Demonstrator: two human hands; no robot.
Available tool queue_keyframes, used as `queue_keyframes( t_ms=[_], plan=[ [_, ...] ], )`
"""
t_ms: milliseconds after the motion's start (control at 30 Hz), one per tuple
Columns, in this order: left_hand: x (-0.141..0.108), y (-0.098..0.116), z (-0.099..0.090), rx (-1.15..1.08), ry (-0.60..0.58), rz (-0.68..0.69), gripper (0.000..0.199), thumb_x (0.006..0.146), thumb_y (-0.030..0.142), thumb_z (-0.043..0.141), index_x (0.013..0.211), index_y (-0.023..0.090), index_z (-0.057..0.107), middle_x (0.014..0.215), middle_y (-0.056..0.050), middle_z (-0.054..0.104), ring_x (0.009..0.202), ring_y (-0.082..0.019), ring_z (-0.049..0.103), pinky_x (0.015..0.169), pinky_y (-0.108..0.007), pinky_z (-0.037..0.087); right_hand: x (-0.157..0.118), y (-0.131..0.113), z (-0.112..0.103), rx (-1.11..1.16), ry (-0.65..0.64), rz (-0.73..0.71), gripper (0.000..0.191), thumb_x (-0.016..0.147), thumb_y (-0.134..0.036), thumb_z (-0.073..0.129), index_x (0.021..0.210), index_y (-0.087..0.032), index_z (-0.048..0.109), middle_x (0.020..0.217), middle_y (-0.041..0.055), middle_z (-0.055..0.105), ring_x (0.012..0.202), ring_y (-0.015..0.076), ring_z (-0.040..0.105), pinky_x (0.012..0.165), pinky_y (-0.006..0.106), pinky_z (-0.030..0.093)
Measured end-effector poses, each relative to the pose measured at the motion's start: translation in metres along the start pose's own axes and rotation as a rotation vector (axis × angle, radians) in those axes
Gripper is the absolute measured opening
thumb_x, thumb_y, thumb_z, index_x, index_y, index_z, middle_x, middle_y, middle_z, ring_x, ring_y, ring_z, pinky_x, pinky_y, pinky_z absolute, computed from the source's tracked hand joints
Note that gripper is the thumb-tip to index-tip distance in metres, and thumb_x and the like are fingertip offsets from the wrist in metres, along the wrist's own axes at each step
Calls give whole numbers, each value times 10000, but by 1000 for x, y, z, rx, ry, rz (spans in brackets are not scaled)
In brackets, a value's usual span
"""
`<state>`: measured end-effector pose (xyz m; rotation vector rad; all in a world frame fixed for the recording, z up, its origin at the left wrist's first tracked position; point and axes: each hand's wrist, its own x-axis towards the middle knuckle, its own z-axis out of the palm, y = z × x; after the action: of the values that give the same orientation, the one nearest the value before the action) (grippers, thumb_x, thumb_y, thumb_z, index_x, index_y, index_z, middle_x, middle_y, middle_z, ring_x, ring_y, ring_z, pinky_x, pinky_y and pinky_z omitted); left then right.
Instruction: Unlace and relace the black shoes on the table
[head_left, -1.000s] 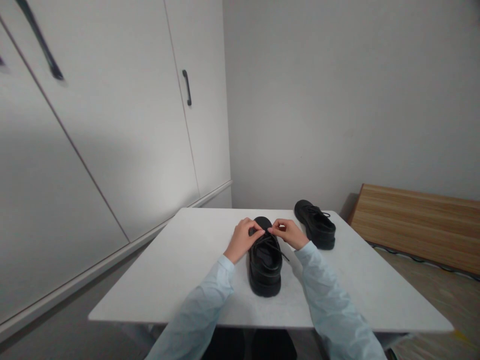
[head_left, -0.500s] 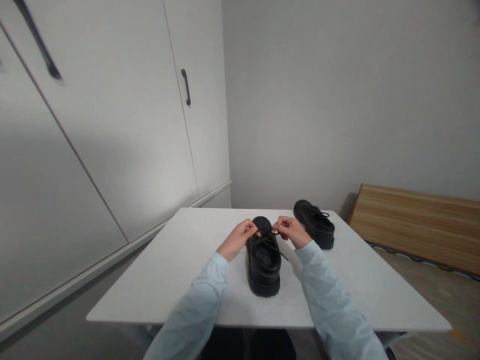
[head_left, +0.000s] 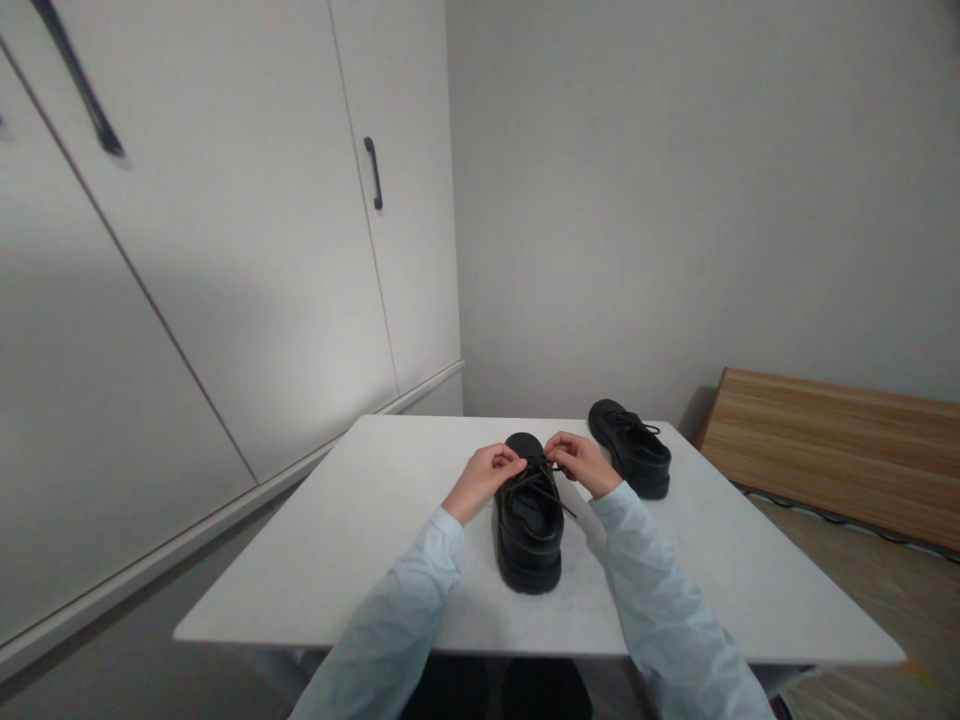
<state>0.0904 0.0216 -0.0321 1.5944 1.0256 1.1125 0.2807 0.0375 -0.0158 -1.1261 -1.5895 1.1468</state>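
Observation:
A black lace-up shoe (head_left: pixel 528 555) stands on the white table with its toe pointing away from me. My left hand (head_left: pixel 486 478) is closed in a pinch at the left side of the lacing, its fingertips on the black shoelace (head_left: pixel 536 477). On the other side, my right hand (head_left: pixel 581 464) pinches the lace between thumb and fingers. One loose lace end hangs past the shoe's right side. The exact crossing of the lace between my fingertips is too small to make out.
A second black shoe (head_left: pixel 634 450), its lace tied, stands at the table's far right corner. The white table (head_left: pixel 360 530) meets white cabinets (head_left: pixel 300 250) at the left and a grey wall behind. A wooden panel (head_left: pixel 832 450) leans at the right.
My left hand has shifted slightly right and in over the lacing, closer to my right hand. My right hand and the shoe stay nearly in place.

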Motion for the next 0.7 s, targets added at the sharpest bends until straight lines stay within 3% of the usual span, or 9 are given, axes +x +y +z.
queue_keyframes(
  t_ms=[300, 533, 700],
  plan=[
    [1, -7, 3, 56, -5, 42, 340, 721, 468, 640, 712, 136, 569, 649, -6, 572, 615, -119, 520, 590, -228, 363, 1, 3, 2, -290, 41, -219, 385, 753, -518, 571, 576, -178, 544, 558, -10, 529, 539, 111, 452, 531, 243, 365],
    [2, -7, 6, 45, 4, 19, 330, 750, 476, 590, 729, 149, 554, 677, -7, 572, 666, -138, 530, 636, -247, 380, 2, 5, 5, -378, 44, -283, 370, 732, -487, 614, 535, -186, 530, 561, -12, 505, 564, 127, 462, 552, 257, 383],
    [-1, -3, 7, 25, 55, -12, 316, 770, 476, 550, 706, 170, 503, 641, 24, 500, 629, -118, 471, 610, -238, 346, 3, 8, -1, -303, 102, -290, 308, 699, -406, 647, 519, -184, 529, 634, 4, 521, 609, 137, 502, 583, 276, 426]
  ],
)
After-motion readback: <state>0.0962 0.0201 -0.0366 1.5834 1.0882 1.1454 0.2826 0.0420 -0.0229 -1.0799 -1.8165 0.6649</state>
